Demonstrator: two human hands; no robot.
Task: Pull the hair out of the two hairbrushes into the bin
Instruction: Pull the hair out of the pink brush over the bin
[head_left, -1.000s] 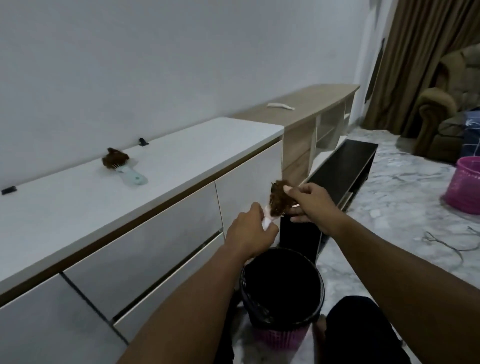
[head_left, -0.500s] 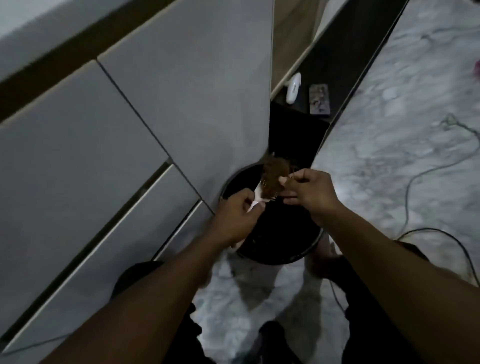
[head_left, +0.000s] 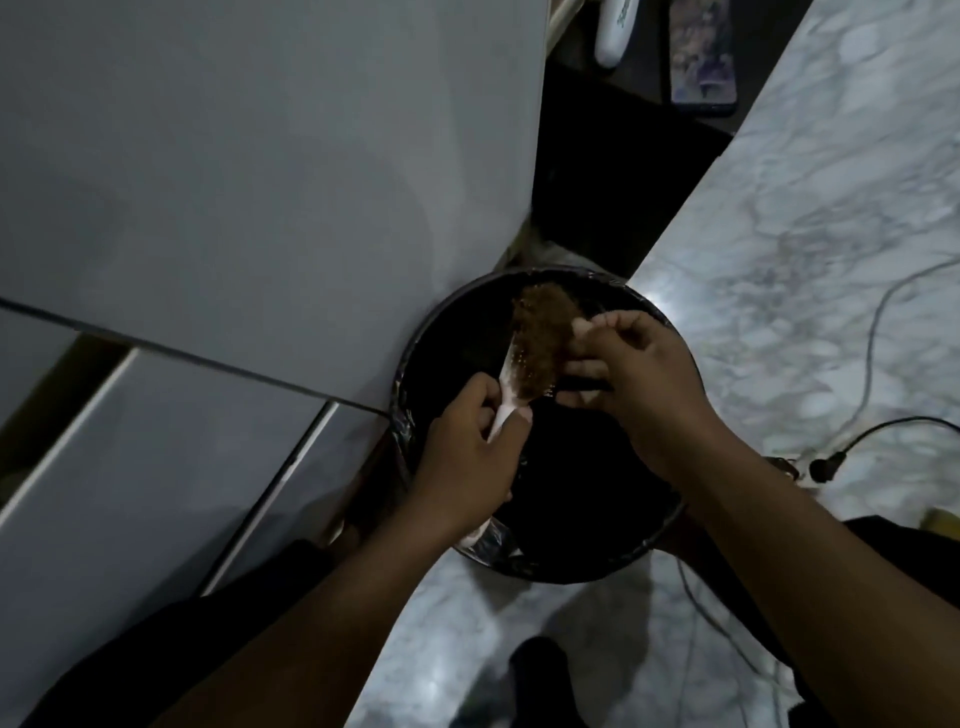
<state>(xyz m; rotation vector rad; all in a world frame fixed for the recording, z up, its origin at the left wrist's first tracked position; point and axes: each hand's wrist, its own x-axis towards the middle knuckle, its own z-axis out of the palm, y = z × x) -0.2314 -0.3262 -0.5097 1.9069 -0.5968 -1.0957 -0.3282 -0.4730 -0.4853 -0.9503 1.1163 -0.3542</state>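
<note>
I look straight down into a round black-lined bin (head_left: 644, 540) on the marble floor. My left hand (head_left: 470, 457) grips the pale handle of a white hairbrush (head_left: 511, 382) held over the bin's opening. A thick mat of brown hair (head_left: 543, 343) covers its bristles. My right hand (head_left: 631, 379) pinches the right edge of that hair with thumb and fingers. The second hairbrush is out of view.
A white cabinet front (head_left: 260, 182) with drawers stands against the bin's left side. A low black shelf (head_left: 613, 171) behind the bin carries a white remote (head_left: 613, 31) and a phone (head_left: 701, 57). Cables (head_left: 872, 431) and a plug lie on the floor at right.
My view has tilted from the cabinet top down to the bin. Both hands have lowered the brush over the bin's opening, right fingers still on the hair.
</note>
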